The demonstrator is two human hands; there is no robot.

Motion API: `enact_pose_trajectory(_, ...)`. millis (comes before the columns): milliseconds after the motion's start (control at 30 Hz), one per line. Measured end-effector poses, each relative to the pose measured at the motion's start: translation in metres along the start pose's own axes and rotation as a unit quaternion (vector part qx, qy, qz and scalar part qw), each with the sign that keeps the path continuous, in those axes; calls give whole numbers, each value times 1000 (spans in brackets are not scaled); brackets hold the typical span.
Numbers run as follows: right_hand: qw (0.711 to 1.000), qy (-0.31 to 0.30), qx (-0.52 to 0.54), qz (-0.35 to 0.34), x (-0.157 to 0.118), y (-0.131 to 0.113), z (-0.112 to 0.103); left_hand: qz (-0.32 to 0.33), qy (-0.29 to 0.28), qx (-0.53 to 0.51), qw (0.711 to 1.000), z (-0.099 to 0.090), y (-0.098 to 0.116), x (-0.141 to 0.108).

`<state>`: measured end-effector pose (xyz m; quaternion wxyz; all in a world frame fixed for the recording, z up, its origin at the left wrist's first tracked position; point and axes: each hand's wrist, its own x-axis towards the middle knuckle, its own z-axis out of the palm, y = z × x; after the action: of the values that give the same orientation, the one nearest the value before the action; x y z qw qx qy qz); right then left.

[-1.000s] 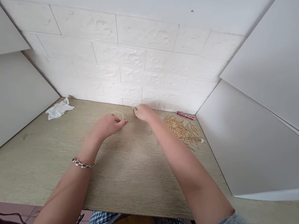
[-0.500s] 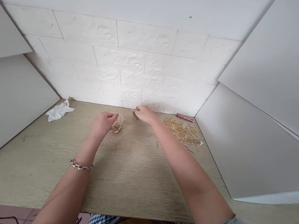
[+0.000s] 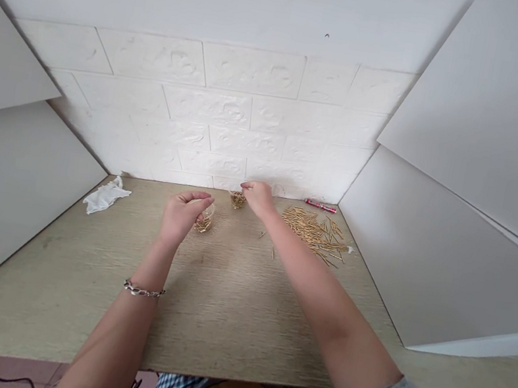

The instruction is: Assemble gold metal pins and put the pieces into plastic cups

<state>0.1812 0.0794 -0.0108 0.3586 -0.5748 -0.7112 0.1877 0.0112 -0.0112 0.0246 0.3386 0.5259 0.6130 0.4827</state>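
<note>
My left hand is closed in a pinch at the near clear cup, which holds small gold-coloured metal pieces. Its fingertips are above the cup's rim, and what they grip is too small to see. Further back, by the wall, a second clear cup also contains small gold pieces. My right hand is pinched just over that cup's right side; anything between its fingers cannot be made out. To the right of this hand, partly behind the forearm, lies a spread of thin gold pins.
A red marker-like tube lies against the back wall, and a crumpled white tissue is at the left. White panels wall in the wooden tabletop on both sides. Two loose gold pins lie apart from the spread.
My right hand has lifted slightly and shifted right, uncovering more of the far cup. My left fingers have risen a little over the near cup's rim. The view has tilted slightly.
</note>
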Motion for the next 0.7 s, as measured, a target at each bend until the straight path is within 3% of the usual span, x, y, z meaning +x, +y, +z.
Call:
enact_pose_trajectory(133,999,30,36,1,-1,2,3,14,-5,-117,993,2,-6,5)
enact_pose_trajectory(300,998,50,33,-18,-3,4,7,14,6,-181,983,4,-10,8)
enact_pose_trajectory(533,994,70,66,-54,-4,4,9,25,19,-194,981,3,-12,10)
enact_pose_trajectory(700,992,63,104,-36,-21,-1,2,31,23,-157,987,3,-11,9)
